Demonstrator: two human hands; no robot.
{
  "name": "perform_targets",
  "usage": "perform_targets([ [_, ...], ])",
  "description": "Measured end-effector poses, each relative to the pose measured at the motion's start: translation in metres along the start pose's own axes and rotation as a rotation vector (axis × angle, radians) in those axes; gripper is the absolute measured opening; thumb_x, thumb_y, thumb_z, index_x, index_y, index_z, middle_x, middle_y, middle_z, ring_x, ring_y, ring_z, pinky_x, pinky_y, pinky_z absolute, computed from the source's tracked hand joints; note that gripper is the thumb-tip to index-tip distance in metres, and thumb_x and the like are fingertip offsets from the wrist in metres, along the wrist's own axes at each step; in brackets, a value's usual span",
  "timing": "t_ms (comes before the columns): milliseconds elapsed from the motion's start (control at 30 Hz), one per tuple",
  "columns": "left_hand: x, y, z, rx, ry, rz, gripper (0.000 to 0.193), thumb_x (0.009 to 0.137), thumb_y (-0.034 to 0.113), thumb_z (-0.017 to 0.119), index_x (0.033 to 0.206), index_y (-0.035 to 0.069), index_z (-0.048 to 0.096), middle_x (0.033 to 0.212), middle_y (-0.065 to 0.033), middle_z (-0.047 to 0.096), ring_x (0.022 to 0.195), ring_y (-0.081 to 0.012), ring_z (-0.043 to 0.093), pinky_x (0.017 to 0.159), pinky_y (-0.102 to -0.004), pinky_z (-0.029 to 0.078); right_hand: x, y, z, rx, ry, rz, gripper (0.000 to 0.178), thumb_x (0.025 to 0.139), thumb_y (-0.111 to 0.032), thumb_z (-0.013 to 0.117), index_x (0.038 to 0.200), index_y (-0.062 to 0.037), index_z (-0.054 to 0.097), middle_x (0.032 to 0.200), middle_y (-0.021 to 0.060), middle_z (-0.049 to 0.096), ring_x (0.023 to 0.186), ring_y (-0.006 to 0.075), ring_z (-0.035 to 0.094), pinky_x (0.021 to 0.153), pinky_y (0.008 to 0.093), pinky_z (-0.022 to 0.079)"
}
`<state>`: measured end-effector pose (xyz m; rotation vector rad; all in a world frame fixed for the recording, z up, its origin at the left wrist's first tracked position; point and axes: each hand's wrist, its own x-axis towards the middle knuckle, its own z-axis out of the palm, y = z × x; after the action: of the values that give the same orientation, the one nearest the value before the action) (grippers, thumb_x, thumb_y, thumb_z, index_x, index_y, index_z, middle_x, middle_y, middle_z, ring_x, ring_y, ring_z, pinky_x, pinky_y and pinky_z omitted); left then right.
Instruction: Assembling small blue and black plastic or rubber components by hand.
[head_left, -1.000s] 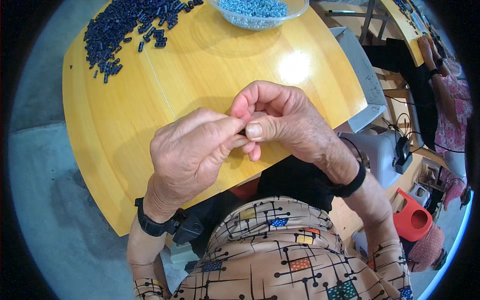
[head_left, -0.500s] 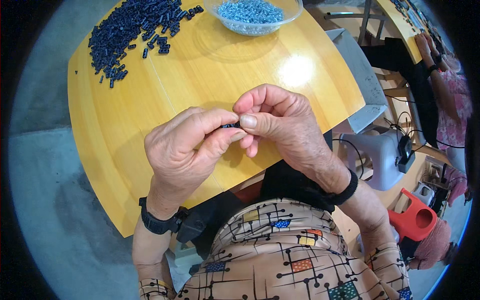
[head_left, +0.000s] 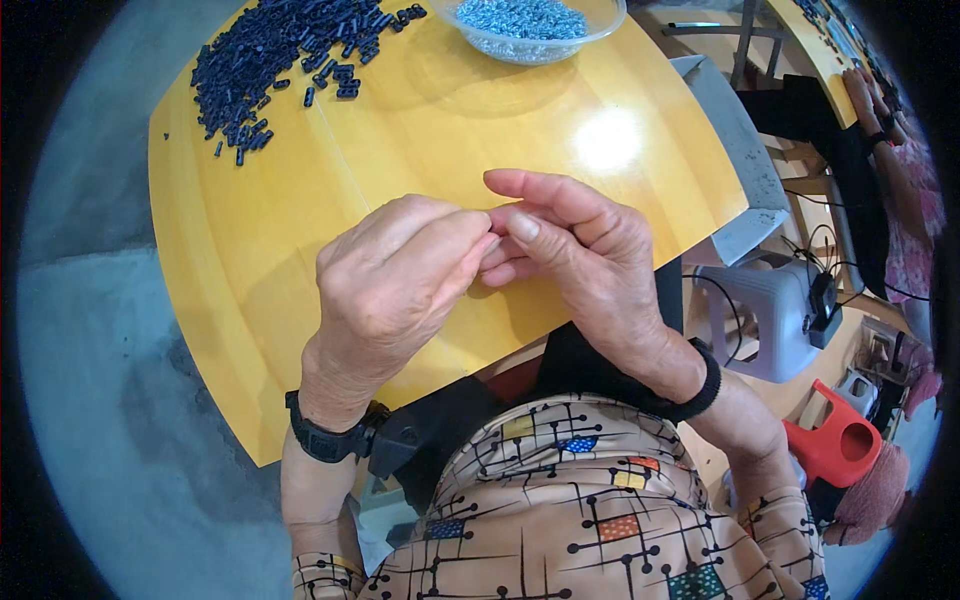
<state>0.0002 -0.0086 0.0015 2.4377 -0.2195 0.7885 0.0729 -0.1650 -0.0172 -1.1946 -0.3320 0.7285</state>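
Note:
My left hand (head_left: 400, 272) is closed in a pinch over the table, back of the hand up. Its fingertips meet those of my right hand (head_left: 592, 255). On the right hand the thumb lies against the bent fingers, while the index finger is stretched out above. Whatever sits between the fingertips is hidden now. A heap of small black plastic parts (head_left: 265, 75) lies at the table's far left. At the back stands a clear plastic bowl (head_left: 530, 50) full of small shiny blue-silver pieces (head_left: 520, 18).
Both hands are above the yellow wooden table (head_left: 270, 270). Beyond its right edge are a grey open box (head_left: 735, 150), a pale plastic stool (head_left: 755, 320) with cables and a red stool (head_left: 835, 440). Another person's hands (head_left: 865, 100) rest at a second table.
Between the fingertips a small black part showed earlier; now it is out of sight. My left fingers have closed further, and my right index finger has straightened. The whole view has shifted slightly.

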Motion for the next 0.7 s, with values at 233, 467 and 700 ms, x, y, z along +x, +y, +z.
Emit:
perform_targets([
  [233, -0.002, -0.003, 0.002, 0.038, -0.054, 0.054, 0.019, 0.066, -0.002, 0.072, 0.083, 0.002, 0.065, 0.073, -0.0088, 0.062, 0.065, -0.0231, 0.063, 0.056, -0.0313, 0.05, 0.004, -0.003, -0.004, -0.075, -0.125, 0.034, 0.033, 0.09, -0.005, 0.06, 0.12, 0.008, 0.054, 0.093, 0.0113, 0.067, 0.081, 0.0125, 0.065, 0.073, 0.0256, 0.055],
  [467, -0.003, -0.005, 0.004, -0.101, -0.088, -0.054, 0.02, 0.063, -0.005, 0.074, 0.079, 0.002, 0.065, 0.071, -0.0088, 0.063, 0.062, -0.0214, 0.062, 0.055, -0.0293, 0.049, 0.012, -0.008, 0.002, -0.224, -0.148, 0.096, 0.035, 0.083, -0.004, 0.063, 0.114, 0.0089, 0.056, 0.088, 0.0132, 0.067, 0.076, 0.0143, 0.066, 0.068, 0.0264, 0.055],
  [700, -0.003, -0.008, 0.004, -0.195, -0.125, -0.106, 0.019, 0.066, -0.005, 0.07, 0.082, 0.003, 0.064, 0.074, -0.0094, 0.061, 0.065, -0.0251, 0.062, 0.057, -0.0323, 0.049, 0.018, -0.024, 0.006, -0.256, -0.155, 0.245, 0.031, 0.081, -0.003, 0.061, 0.11, 0.0077, 0.06, 0.083, 0.0112, 0.068, 0.062, 0.0115, 0.064, 0.055, 0.024, 0.052],
])
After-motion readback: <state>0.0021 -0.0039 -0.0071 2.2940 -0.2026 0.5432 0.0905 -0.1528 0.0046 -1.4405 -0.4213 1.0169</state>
